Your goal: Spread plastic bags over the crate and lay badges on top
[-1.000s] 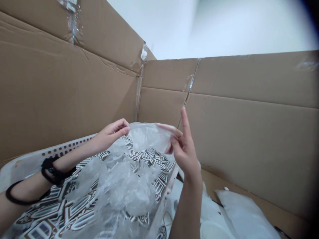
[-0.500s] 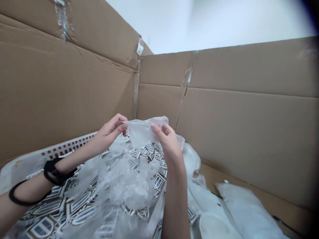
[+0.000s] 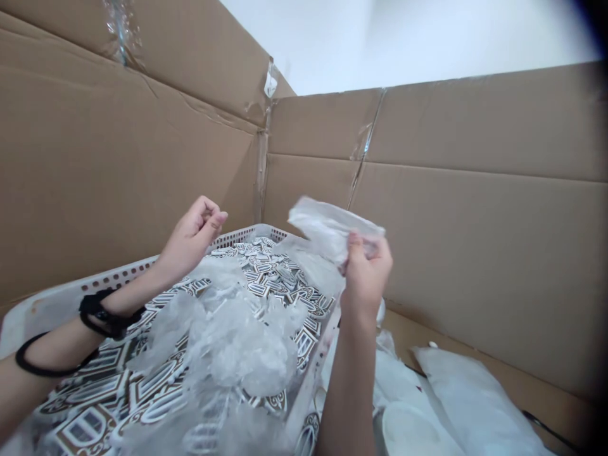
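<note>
- Head view: your right hand (image 3: 365,278) is closed around a clear plastic bag (image 3: 332,225), bunching the thin, crinkled film so it likely cannot slip; the bag is raised above the right edge of the white perforated basket (image 3: 123,278)
- Your left hand (image 3: 192,237) hovers over that basket; thumb and forefinger pressed together, nothing visible between them
- Inside lie glossy brown-and-white patterned pieces (image 3: 266,266) under limp wrappers (image 3: 237,348); creased cardboard walls (image 3: 451,253) surround everything

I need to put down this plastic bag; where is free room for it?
A bare strip of cardboard floor runs along the right wall, beyond the white bags. The basket is crowded with badges and crumpled bags; the right hand holds the plastic bag.
</note>
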A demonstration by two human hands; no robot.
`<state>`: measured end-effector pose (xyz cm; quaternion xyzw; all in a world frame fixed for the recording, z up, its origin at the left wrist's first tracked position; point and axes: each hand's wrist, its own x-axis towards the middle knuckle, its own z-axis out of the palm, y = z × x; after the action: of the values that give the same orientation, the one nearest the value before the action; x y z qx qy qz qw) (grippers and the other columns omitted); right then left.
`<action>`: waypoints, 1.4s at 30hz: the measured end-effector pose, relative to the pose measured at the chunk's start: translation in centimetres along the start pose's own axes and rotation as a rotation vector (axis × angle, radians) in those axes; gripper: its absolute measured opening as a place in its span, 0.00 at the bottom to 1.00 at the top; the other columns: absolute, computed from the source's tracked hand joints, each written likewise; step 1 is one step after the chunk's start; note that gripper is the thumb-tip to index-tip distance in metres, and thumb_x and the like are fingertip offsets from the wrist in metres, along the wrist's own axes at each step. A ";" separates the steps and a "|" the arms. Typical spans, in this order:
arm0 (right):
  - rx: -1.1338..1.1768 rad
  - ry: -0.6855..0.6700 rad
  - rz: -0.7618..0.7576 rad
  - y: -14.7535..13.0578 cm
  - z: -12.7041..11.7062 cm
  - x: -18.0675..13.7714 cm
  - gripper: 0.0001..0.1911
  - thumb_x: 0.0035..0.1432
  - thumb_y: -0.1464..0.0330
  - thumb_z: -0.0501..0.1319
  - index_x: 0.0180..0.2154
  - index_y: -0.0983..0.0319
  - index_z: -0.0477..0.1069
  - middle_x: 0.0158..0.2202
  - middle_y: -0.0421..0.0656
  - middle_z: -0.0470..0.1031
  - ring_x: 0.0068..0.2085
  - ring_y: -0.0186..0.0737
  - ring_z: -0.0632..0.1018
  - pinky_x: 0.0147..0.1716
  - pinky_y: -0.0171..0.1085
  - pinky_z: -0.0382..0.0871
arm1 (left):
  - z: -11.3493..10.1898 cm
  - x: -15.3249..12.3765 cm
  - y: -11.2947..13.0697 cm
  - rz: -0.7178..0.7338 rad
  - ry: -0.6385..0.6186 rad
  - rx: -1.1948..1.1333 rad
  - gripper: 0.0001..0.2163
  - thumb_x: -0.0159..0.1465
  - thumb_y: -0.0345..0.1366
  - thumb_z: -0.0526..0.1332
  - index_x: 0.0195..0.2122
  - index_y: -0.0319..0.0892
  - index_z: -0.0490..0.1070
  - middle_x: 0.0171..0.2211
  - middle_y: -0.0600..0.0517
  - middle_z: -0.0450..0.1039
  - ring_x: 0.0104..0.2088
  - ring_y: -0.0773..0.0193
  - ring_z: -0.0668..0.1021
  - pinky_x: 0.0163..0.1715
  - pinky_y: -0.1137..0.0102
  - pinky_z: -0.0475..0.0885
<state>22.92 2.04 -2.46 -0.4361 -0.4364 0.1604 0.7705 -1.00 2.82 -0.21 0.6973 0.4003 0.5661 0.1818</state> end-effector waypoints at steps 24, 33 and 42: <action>-0.106 -0.901 -0.097 0.3 2.2 -1.6 0.41 0.50 0.54 0.66 0.62 0.51 0.54 0.64 0.46 0.58 0.65 0.47 0.59 0.60 0.51 0.59 | 0.3 0.1 -0.2 -0.033 -0.150 -0.012 0.16 0.65 0.48 0.52 0.28 0.42 0.66 0.23 0.53 0.69 0.24 0.65 0.72 0.27 0.71 0.66; 0.013 -0.815 0.259 0.3 2.7 -1.4 0.13 0.54 0.61 0.61 0.26 0.59 0.59 0.11 0.30 0.63 0.11 0.27 0.61 0.10 0.27 0.51 | 0.1 -0.1 -1.0 0.027 -0.157 0.393 0.20 0.62 0.51 0.52 0.21 0.42 0.66 0.14 0.57 0.54 0.17 0.69 0.57 0.20 0.72 0.52; 0.207 -0.198 0.414 4.2 0.8 1.2 0.33 0.50 0.63 0.62 0.54 0.62 0.51 0.27 0.41 0.75 0.21 0.36 0.75 0.21 0.32 0.69 | -1.5 0.4 -7.9 -0.336 -0.640 0.622 0.19 0.44 0.53 0.65 0.25 0.40 0.72 0.26 0.47 0.74 0.26 0.58 0.72 0.27 0.69 0.62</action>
<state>23.52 5.62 -5.05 -0.4171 -0.3926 0.4004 0.7152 -5.11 7.66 -5.08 0.7836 0.5819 0.1386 0.1677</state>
